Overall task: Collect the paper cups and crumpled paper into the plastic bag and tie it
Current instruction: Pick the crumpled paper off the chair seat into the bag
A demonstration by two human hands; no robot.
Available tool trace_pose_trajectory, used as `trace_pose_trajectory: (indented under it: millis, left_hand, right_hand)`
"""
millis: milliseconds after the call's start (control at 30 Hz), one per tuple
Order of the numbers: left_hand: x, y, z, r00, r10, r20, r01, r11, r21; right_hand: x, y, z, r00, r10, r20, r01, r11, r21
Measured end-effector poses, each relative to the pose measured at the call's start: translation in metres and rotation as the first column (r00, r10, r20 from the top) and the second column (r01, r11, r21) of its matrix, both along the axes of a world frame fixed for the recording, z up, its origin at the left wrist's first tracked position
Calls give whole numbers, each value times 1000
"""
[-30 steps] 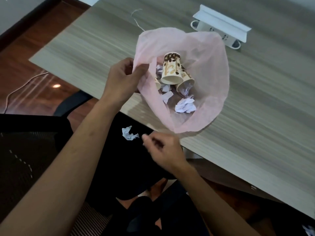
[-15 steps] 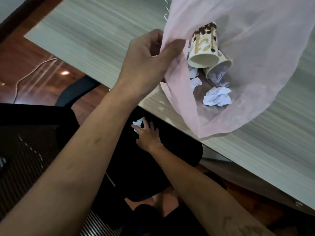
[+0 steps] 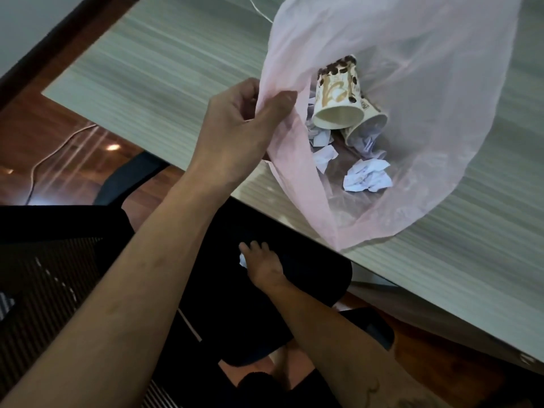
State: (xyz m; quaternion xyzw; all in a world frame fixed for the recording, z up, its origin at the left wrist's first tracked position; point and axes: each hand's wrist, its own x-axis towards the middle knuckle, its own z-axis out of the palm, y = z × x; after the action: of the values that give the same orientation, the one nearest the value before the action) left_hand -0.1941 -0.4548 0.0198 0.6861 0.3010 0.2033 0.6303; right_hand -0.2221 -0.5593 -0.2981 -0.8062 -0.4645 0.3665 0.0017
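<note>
A thin pink plastic bag [image 3: 441,83] lies open on the wooden table [image 3: 164,63]. Inside it are two paper cups with a coffee-bean print [image 3: 338,92] and several balls of crumpled white paper [image 3: 368,175]. My left hand [image 3: 235,128] pinches the bag's left rim between thumb and fingers and holds it up. Below the table edge, my right hand [image 3: 262,265] reaches down onto a black chair seat [image 3: 309,275] and closes its fingers over a small crumpled paper ball [image 3: 242,260], most of which is hidden under the hand.
A black mesh chair back [image 3: 44,275] fills the lower left. A thin cable [image 3: 53,151] runs across the reddish wooden floor [image 3: 44,128]. A white cord [image 3: 259,10] lies on the table behind the bag.
My right hand has gone down from beside the table edge to the chair seat and closed over the fallen paper ball. The view has moved closer to the bag, which my left hand keeps holding.
</note>
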Motion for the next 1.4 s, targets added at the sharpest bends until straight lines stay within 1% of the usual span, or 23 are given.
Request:
trace_pose_trajectory:
  millis: [100, 200, 267, 333, 433, 500, 533, 600, 667, 733, 833, 900, 933, 1033, 1100, 1133, 1300, 1400]
  left_hand:
    - [0, -1, 0, 1000, 16, -13, -16, 1000, -1]
    - [2, -1, 1, 999, 32, -19, -32, 999, -3]
    - [2, -2, 2, 999, 39, -25, -38, 999, 3]
    - [3, -4, 6, 999, 29, -31, -29, 1000, 5]
    - [2, -6, 11, 998, 37, -57, -36, 999, 26]
    - [0, -7, 12, 996, 64, -64, -63, 998, 15]
    - [-1, -7, 14, 995, 71, -68, -71, 997, 5]
    - [-4, -6, 16, 993, 84, -83, -85, 996, -3]
    - [-5, -5, 17, 991, 90, -97, -91, 996, 0]
    - [-5, -5, 20, 991, 82, -108, -82, 997, 7]
    - [-6, -9, 26, 992, 49, -120, -45, 998, 40]
    - [-7, -12, 30, 990, 27, -137, -18, 998, 67]
    - [-8, -12, 31, 989, 22, -148, -11, 997, 74]
    - [-11, -11, 35, 985, 8, -171, 9, 995, 94]
    - [-12, -13, 39, 982, -12, -189, 33, 994, 107]
    - [-12, -14, 41, 978, -28, -206, 50, 993, 105]
    - [-18, -19, 41, 940, -93, -329, 130, 987, 93]
    - [-33, -21, 42, 916, -85, -391, 139, 984, 112]
  right_hand:
    - [-4, -13, 4, 1000, -10, -13, 11, 999, 51]
    - [-11, -28, 11, 995, -95, -36, 100, 981, 166]
    - [-17, -36, 28, 981, -155, -120, 182, 948, 259]
    - [-19, -42, 58, 953, -225, -204, 286, 893, 348]
    - [-16, -51, 113, 919, -312, -241, 392, 787, 477]
    - [-14, -64, 154, 888, -344, -305, 459, 700, 547]
    - [-13, -71, 177, 869, -363, -335, 494, 641, 587]
    - [-8, -87, 224, 829, -402, -388, 553, 491, 673]
    - [2, -101, 265, 795, -450, -407, 576, 348, 740]
    - [21, -108, 295, 749, -522, -409, 600, 272, 752]
    - [61, -103, 312, 678, -633, -374, 614, 208, 762]
    - [89, -93, 305, 656, -683, -321, 605, 223, 764]
    - [100, -87, 300, 657, -700, -280, 597, 256, 760]
    - [128, -73, 284, 712, -690, -134, 537, 410, 737]
    - [135, -69, 282, 750, -654, -99, 533, 509, 676]
    - [135, -69, 283, 762, -640, -103, 533, 529, 660]
    - [112, -91, 299, 752, -646, -128, 547, 503, 669]
    - [98, -110, 303, 752, -646, -134, 568, 531, 629]
